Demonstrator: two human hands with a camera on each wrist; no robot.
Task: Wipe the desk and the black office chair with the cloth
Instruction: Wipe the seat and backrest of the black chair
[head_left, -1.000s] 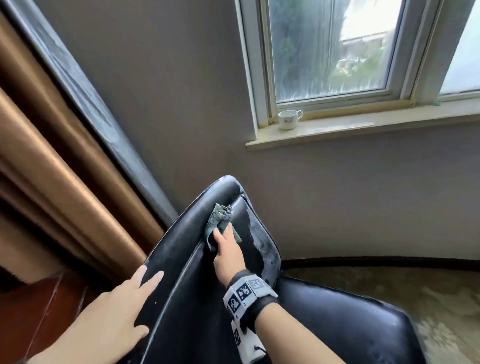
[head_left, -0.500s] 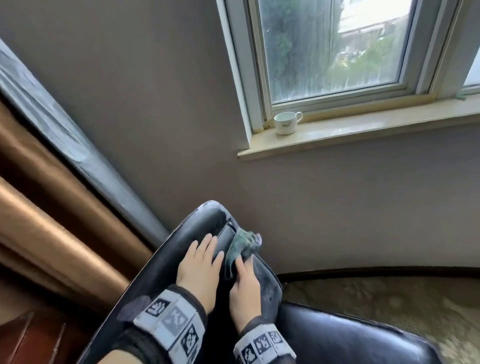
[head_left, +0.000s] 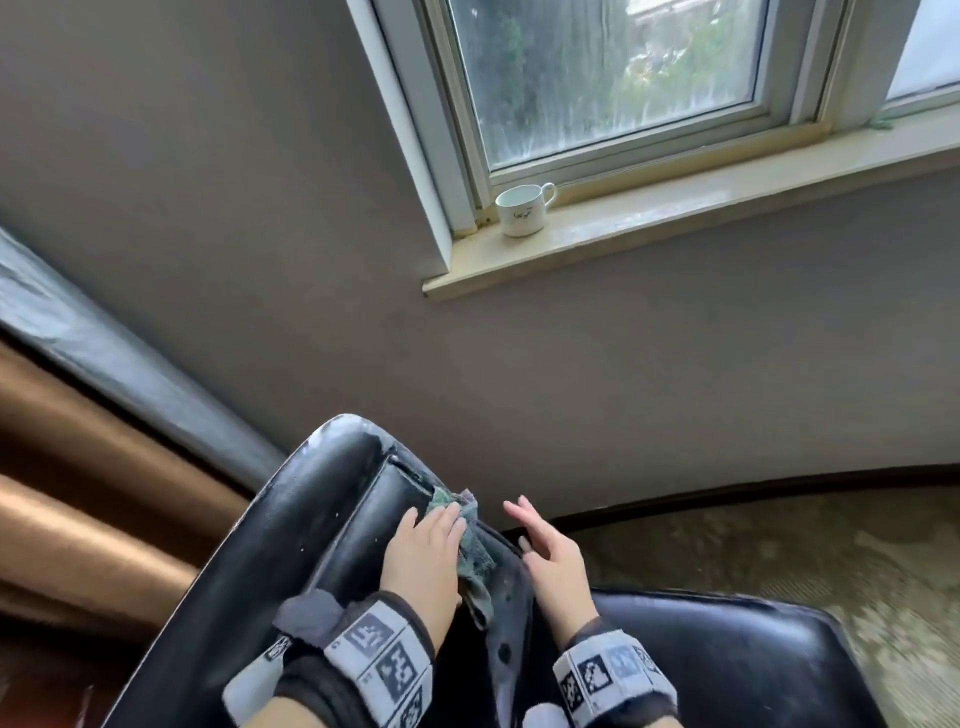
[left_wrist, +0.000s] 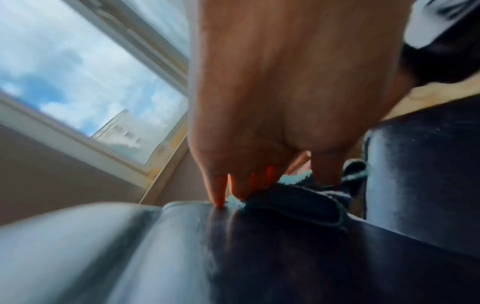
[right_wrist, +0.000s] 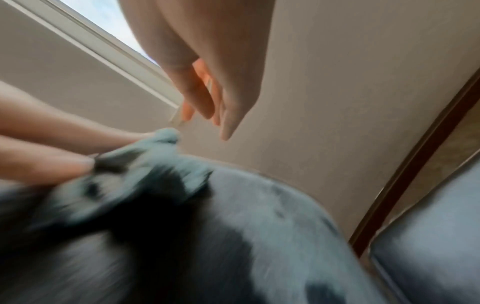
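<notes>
The black office chair (head_left: 311, 519) fills the lower middle of the head view, its backrest top pointing at the wall. A grey-green cloth (head_left: 472, 551) lies bunched on the backrest's right edge. My left hand (head_left: 431, 535) rests over it. In the left wrist view the cloth (left_wrist: 298, 197) is gathered between thumb and fingers (left_wrist: 221, 193), whose tips touch the chair (left_wrist: 182, 246). My right hand (head_left: 535, 530) hovers just right of the cloth, fingers straight and spread, holding nothing. The right wrist view shows this hand (right_wrist: 207, 115) open above the blurred cloth (right_wrist: 145, 164).
A white cup (head_left: 522, 210) stands on the windowsill (head_left: 675, 218) above the chair. Brown curtains (head_left: 78, 519) hang at the left. The chair's seat (head_left: 727, 665) lies lower right, with patterned carpet (head_left: 779, 545) beyond. A grey wall is close behind the backrest.
The right hand let go of the cloth and moved off to the right. The left hand came up from the chair's left edge onto the backrest and took the cloth.
</notes>
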